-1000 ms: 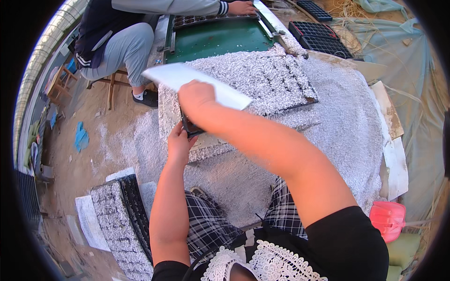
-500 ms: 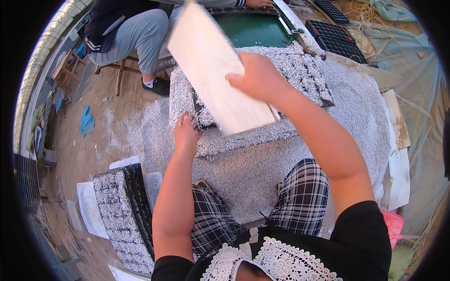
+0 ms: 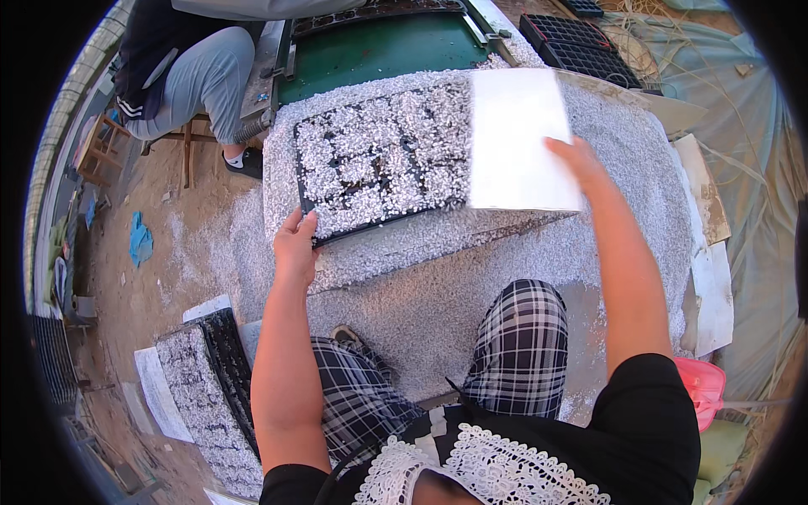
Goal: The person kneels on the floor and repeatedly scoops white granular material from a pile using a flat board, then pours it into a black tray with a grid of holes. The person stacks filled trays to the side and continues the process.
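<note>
A black seedling tray (image 3: 383, 156) lies in front of me, its cells strewn with white granules. My left hand (image 3: 295, 244) grips the tray's near left corner, thumb on top of the rim. In my right hand (image 3: 576, 164) is a flat white board (image 3: 518, 139), held by its right edge and tilted over the right end of the tray. The board hides that end. It is slightly blurred by motion. Granules lie thick around the tray.
Stacked filled trays (image 3: 206, 396) stand at my lower left. Beyond the tray is a green conveyor belt (image 3: 383, 55) with another black tray (image 3: 374, 15) at its far end. A co-worker in grey trousers (image 3: 210, 76) sits at the far left. Empty black trays (image 3: 576, 50) lie far right.
The white board has swung from above the tray's left and middle to its right end, uncovering the granules. My left hand has shifted slightly left and nearer along with the tray.
</note>
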`<state>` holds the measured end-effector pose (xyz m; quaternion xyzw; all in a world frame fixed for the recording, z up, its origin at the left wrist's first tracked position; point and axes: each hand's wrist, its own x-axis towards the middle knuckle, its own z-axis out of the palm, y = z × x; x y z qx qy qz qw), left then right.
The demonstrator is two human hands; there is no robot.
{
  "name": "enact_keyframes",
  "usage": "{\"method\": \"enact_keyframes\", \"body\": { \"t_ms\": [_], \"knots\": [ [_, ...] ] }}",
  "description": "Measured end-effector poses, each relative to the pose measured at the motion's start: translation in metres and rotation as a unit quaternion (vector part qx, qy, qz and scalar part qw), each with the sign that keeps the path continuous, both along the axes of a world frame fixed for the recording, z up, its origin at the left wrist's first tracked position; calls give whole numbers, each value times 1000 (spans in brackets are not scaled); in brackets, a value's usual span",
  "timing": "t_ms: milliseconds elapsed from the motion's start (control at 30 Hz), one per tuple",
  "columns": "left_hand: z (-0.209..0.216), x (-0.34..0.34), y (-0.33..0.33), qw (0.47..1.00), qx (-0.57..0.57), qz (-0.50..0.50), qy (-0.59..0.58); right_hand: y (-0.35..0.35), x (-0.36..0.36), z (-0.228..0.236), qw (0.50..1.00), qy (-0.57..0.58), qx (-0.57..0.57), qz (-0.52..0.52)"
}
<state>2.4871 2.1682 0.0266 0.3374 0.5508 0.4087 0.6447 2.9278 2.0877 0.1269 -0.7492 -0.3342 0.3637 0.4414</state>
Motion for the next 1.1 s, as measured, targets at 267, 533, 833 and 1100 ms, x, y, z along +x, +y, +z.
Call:
{"method": "enact_keyframes", "body": {
  "t_ms": [267,533,833,1100],
  "knots": [
    [14,0,-3,1000,-21,5,11,-137,141,28,979,-39,12,-198],
    [6,-3,3,998,-23,37,36,-50,22,20,995,-2,36,-89],
    [9,-4,-1,999,5,19,43,44,-37,-22,998,52,28,24],
    [17,12,32,998,57,13,0,-100,142,-42,967,178,82,-165]
  ]
}}
